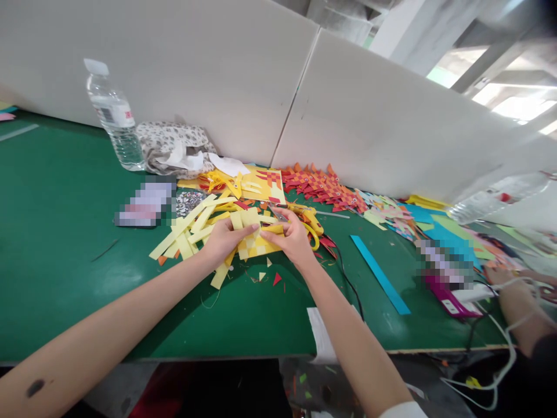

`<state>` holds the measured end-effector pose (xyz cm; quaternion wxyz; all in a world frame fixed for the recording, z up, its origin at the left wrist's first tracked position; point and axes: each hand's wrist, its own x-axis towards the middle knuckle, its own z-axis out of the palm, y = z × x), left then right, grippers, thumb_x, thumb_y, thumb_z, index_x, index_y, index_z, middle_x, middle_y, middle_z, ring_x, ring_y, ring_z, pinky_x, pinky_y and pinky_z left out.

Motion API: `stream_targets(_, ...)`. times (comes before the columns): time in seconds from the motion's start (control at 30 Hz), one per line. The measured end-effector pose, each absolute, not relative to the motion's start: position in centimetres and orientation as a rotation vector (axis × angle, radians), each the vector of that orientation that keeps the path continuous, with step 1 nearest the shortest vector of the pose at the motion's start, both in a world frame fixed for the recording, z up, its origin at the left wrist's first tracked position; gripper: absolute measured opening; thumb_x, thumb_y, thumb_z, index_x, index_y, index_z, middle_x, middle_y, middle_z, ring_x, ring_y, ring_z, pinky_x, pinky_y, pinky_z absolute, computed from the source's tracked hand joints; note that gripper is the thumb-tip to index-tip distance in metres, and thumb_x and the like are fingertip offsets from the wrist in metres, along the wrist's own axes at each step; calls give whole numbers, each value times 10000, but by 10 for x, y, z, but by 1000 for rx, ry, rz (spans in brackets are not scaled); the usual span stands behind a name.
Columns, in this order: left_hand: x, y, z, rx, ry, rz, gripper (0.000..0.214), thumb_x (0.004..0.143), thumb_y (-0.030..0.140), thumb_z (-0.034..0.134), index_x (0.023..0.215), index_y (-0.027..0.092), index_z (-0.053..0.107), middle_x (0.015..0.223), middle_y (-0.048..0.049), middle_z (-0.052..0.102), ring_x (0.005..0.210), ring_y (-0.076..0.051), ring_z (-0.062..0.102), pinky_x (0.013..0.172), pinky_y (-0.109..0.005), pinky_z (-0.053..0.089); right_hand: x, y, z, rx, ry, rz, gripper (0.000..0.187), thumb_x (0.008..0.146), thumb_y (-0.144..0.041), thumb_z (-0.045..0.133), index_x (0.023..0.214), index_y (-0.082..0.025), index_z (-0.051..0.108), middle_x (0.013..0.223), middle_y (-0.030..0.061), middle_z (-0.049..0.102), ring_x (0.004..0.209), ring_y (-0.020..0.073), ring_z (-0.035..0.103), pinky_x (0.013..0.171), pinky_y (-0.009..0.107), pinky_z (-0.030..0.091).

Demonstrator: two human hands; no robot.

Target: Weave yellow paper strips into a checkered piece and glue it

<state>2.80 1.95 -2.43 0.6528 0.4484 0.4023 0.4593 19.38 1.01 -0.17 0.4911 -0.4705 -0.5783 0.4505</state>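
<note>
A woven piece of pale and deeper yellow paper strips is held between my two hands, low over the table. My left hand pinches its left part, thumb on top. On the right side, my right hand has its thumb and fingers closed on the same weave. Loose yellow paper strips lie heaped beside and under my left hand. Just beyond my right hand are a yellow glue gun and a yellow looped handle, partly hidden. Small paper scraps lie in front.
Red-orange woven paper pieces are piled along the grey partition. A water bottle and phone stand left. A blue strip, a black cord and another person's hand are right.
</note>
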Motion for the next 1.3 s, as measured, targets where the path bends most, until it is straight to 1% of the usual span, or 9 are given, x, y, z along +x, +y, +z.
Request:
stream_targets(0.13,29,18,-17,1008,901,1051,342,650,392,714,903,168,659,897,-89,708,677,-181,660,575,-280,529,195,12,-2,-1148,-1380,1050,630,550,-323,777,1096,-228,479,710,-19,663,619,155,640,603,279,518)
stream_targets(0.3,28,19,-14,1026,873,1084,301,641,317,736,899,178,668,910,-69,704,663,-130,643,530,-204,486,197,12,1,-1167,-1272,988,616,535,-326,782,1064,-248,476,713,-27,659,626,172,654,605,301,534)
stream_targets(0.53,30,18,-17,954,846,1028,352,640,345,731,916,141,655,885,-110,710,716,-212,674,639,-338,552,194,10,0,-1142,-1355,1170,678,493,-311,803,1090,-230,493,683,-28,678,606,162,647,611,296,530)
stream_targets(0.77,29,18,-13,954,834,1023,274,643,326,734,846,154,667,818,-84,721,696,-187,673,678,-325,552,199,13,2,-1131,-1295,1090,618,511,-314,794,1048,-238,497,663,-39,674,574,157,641,592,293,526)
stream_targets(0.83,29,18,-12,962,839,1020,257,646,327,732,834,162,671,788,-76,721,668,-180,669,659,-318,553,200,14,2,-1138,-1295,1078,615,518,-322,790,1052,-241,496,670,-34,677,574,164,642,592,302,525)
stream_targets(0.93,29,16,-11,972,866,1020,211,637,315,738,772,167,674,666,-52,706,565,-158,645,583,-289,547,200,14,1,-1129,-1262,1078,609,516,-310,793,1044,-237,500,673,-31,679,579,160,643,601,294,524)
stream_targets(1.03,28,15,-10,981,896,1026,194,620,308,748,724,165,668,596,-38,685,516,-152,625,510,-263,529,198,13,2,-1139,-1252,1148,676,475,-299,812,1063,-228,485,660,-35,680,584,165,651,607,293,529)
stream_targets(1.13,27,16,-12,982,908,1036,231,615,315,748,768,161,669,673,-49,702,557,-166,641,496,-261,525,197,11,3,-1153,-1304,1216,752,458,-307,818,1112,-220,459,667,-32,686,602,179,661,613,303,536)
stream_targets(1.3,29,18,-15,977,887,1042,304,588,292,768,844,164,667,780,-62,714,631,-183,660,571,-296,550,196,10,1,-1139,-1330,1180,699,499,-291,805,1107,-229,467,670,-28,685,617,179,660,614,298,529)
